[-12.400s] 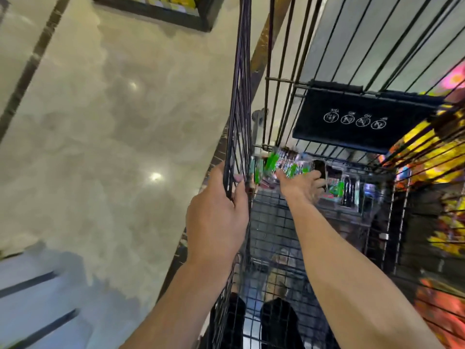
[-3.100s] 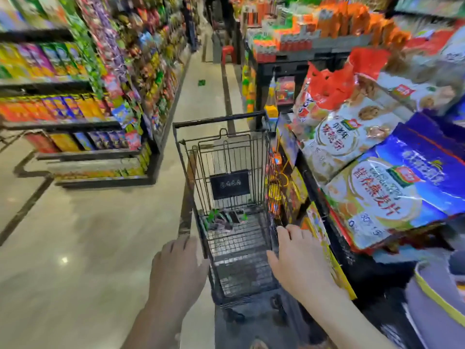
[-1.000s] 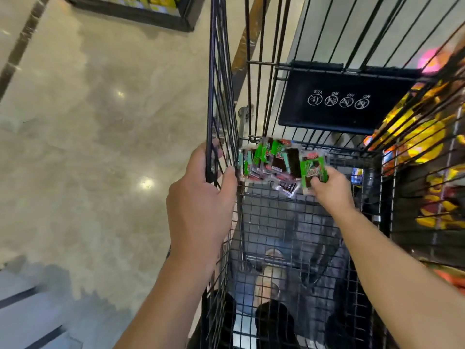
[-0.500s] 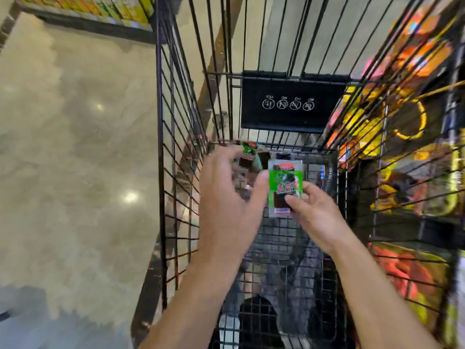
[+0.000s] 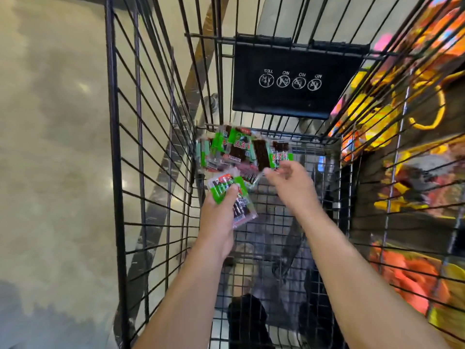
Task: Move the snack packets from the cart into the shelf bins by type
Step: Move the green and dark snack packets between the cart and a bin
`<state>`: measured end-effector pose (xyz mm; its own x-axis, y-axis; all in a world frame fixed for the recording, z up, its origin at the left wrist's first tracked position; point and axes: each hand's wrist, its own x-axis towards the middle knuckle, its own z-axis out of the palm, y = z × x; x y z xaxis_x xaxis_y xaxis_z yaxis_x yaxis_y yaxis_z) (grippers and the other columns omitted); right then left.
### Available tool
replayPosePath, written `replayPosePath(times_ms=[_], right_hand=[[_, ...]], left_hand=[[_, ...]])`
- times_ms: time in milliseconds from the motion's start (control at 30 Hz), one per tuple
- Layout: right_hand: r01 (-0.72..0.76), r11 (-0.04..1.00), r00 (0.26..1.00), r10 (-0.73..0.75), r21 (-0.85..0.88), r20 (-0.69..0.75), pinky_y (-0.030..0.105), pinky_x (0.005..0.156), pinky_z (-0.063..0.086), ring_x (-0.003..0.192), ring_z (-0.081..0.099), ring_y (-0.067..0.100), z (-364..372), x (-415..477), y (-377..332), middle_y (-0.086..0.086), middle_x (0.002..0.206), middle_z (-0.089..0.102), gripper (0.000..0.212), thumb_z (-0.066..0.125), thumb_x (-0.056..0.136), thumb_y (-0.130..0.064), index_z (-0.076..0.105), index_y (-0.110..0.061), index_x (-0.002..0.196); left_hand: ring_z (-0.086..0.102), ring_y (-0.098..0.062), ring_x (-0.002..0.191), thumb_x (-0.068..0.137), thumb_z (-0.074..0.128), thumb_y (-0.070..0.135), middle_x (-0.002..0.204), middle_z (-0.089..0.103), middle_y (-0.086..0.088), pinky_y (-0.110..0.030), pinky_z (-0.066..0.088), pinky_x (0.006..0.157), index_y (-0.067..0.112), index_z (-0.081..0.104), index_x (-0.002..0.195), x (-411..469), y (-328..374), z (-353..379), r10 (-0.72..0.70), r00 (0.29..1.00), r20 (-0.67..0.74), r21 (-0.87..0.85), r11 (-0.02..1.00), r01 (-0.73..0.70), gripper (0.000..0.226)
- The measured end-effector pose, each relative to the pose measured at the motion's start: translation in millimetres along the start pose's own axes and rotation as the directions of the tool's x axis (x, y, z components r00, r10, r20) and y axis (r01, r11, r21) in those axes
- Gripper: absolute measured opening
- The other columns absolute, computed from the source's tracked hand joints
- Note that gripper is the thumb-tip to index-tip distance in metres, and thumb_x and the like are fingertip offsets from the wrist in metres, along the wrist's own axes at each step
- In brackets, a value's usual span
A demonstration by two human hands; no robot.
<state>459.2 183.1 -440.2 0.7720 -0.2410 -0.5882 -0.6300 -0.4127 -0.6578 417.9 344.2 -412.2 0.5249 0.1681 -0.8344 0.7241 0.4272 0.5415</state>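
Note:
I look down into a black wire cart (image 5: pixel 113 172). A pile of green-and-dark snack packets (image 5: pixel 236 149) lies at the far end of its mesh floor. My left hand (image 5: pixel 219 217) grips one green packet (image 5: pixel 224 191) just above the floor, near the pile. My right hand (image 5: pixel 289 183) reaches to the pile's right side. Its thumb and curled fingertips pinch the lower edge of another green packet (image 5: pixel 280 154).
A black sign with white icons (image 5: pixel 297 79) hangs on the cart's far wall. Shelves of yellow and orange packs (image 5: pixel 402 127) press close on the right, behind the wires. Glossy beige floor (image 5: pixel 50 147) lies to the left. My legs show through the mesh below.
The packet passed from my right hand into my left, which left the cart's side earlier. My right hand has gone back to the pile. The view tipped further down into the cart.

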Motion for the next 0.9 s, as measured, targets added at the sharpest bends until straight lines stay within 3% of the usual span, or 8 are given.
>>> replayPosePath(times_ms=[100,233,300,533,700,767,833,900], right_hand=[[0.078,0.983,0.996,-0.085,-0.166,-0.037,0.046,0.099,0.054,0.113,0.062,0.024,19.0,40.0,-6.3,0.006,0.122,0.065,0.051,0.070,0.093,-0.051,0.060,-0.020,0.132],[0.088,0.903,0.996,-0.084,-0.421,0.028,0.047,0.109,0.043,0.126,0.045,0.031,41.7,67.1,-4.1,0.011,0.128,0.051,0.070,0.070,0.089,-0.060,0.049,-0.024,0.144],[0.118,0.888,0.993,-0.101,-0.445,0.063,0.046,0.108,0.042,0.124,0.040,0.028,44.8,70.2,0.0,0.007,0.125,0.044,0.076,0.072,0.086,-0.061,0.043,-0.028,0.148],[0.189,0.884,0.982,-0.182,-0.428,0.057,0.035,0.093,0.047,0.100,0.051,0.017,24.1,73.3,9.3,-0.004,0.109,0.047,0.049,0.069,0.097,-0.027,0.058,-0.018,0.143],[0.136,0.956,0.984,-0.161,-0.259,-0.079,0.031,0.059,0.046,0.070,0.061,0.018,0.7,56.8,12.4,-0.006,0.081,0.068,0.017,0.059,0.097,-0.018,0.075,-0.022,0.102],[0.108,0.989,0.989,-0.117,-0.098,-0.094,0.032,0.056,0.050,0.064,0.064,0.016,-11.8,45.5,13.8,0.000,0.079,0.071,0.016,0.058,0.097,-0.012,0.074,-0.014,0.096],[0.092,0.991,0.996,-0.090,0.102,-0.020,0.029,0.056,0.054,0.058,0.065,0.010,-22.6,28.9,14.5,0.001,0.074,0.072,0.014,0.061,0.098,-0.007,0.074,-0.006,0.092],[0.034,0.969,0.985,-0.074,0.244,0.157,0.021,0.057,0.054,0.061,0.067,0.011,-29.3,10.3,14.9,0.001,0.078,0.075,0.013,0.065,0.098,-0.008,0.077,-0.010,0.094]], left_hand=[[0.080,-0.024,0.091,0.106,0.062,0.018,0.109,0.081,-0.009,-0.037,0.064,0.061,0.022,0.065,0.126,6.7,-5.1,-5.4,0.008,1.000,-0.009,-0.050,0.999,-0.009,0.020],[0.081,-0.026,0.093,0.107,0.061,0.015,0.104,0.082,-0.007,-0.036,0.064,0.061,0.023,0.061,0.129,13.7,-13.3,-6.6,0.036,0.999,-0.035,-0.089,0.995,-0.039,0.024],[0.081,-0.024,0.086,0.107,0.061,0.015,0.100,0.082,-0.008,-0.035,0.063,0.060,0.022,0.059,0.129,17.7,-16.4,-6.1,0.040,0.999,-0.034,-0.090,0.995,-0.043,0.023],[0.080,-0.021,0.076,0.107,0.062,0.019,0.091,0.082,-0.008,-0.033,0.063,0.058,0.021,0.060,0.127,23.7,-17.6,0.6,0.051,0.999,-0.017,-0.048,0.997,-0.052,0.021],[0.081,-0.020,0.077,0.106,0.063,0.020,0.089,0.082,-0.003,-0.031,0.062,0.056,0.023,0.063,0.123,25.0,-13.5,3.4,0.047,0.999,-0.009,-0.024,0.999,-0.047,0.018],[0.081,-0.023,0.086,0.105,0.065,0.027,0.097,0.082,-0.005,-0.040,0.067,0.070,0.026,0.063,0.125,26.3,-12.4,1.5,0.049,0.999,-0.001,-0.001,0.999,-0.049,0.020],[0.079,-0.029,0.100,0.099,0.071,0.039,0.110,0.080,-0.009,-0.054,0.063,0.091,0.029,0.064,0.127,26.1,-10.3,-0.4,0.049,0.999,0.009,-0.002,0.999,-0.049,0.030],[0.075,-0.034,0.111,0.083,0.077,0.056,0.118,0.078,-0.008,-0.060,0.057,0.100,0.032,0.065,0.128,21.3,-7.8,1.2,0.050,0.998,0.031,-0.001,0.999,-0.050,0.053]])
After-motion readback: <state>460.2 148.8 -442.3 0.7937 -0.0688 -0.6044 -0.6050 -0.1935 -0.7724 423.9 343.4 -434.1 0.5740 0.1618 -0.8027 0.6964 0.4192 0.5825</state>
